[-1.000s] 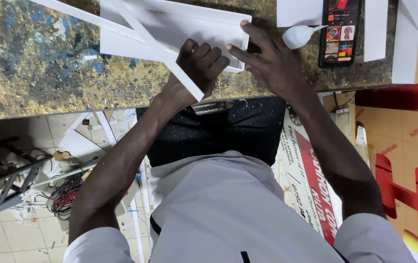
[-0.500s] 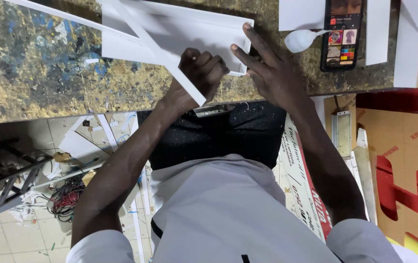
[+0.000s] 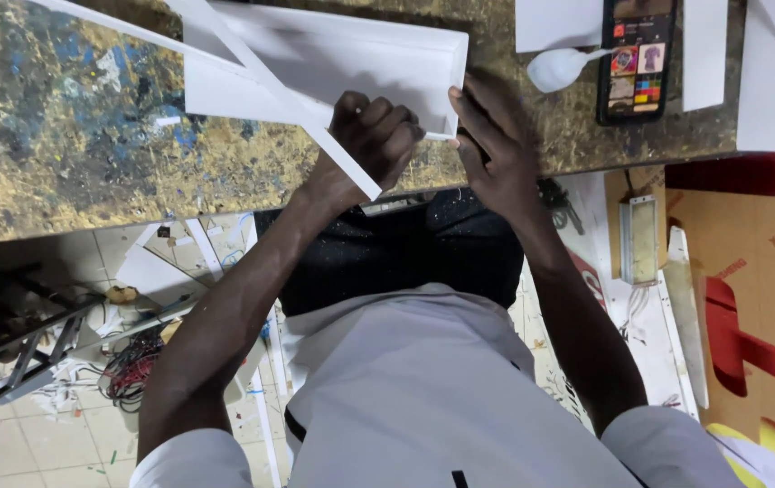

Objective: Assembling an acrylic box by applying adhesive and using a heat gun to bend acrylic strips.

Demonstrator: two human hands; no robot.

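A white foam-board piece with raised edges [image 3: 342,59] lies on the paint-stained workbench [image 3: 62,136]. A long white strip [image 3: 265,86] runs diagonally across it and down past the bench edge. My left hand [image 3: 374,140] is closed in a fist around the lower part of this strip. My right hand [image 3: 491,149] pinches the board's near right corner, fingers against its edge. A thin white sliver shows between the two hands; what it is cannot be made out.
A phone [image 3: 638,59] with a lit screen lies at the bench's right, beside a white spoon-shaped object [image 3: 557,68] and white sheets [image 3: 704,50]. Red and brown cardboard [image 3: 758,271] stands at the right. Scraps, wires [image 3: 130,370] and metal frames litter the tiled floor.
My right hand has slid up to the board's corner. My left fist stays on the strip. The board has shifted slightly to the right.
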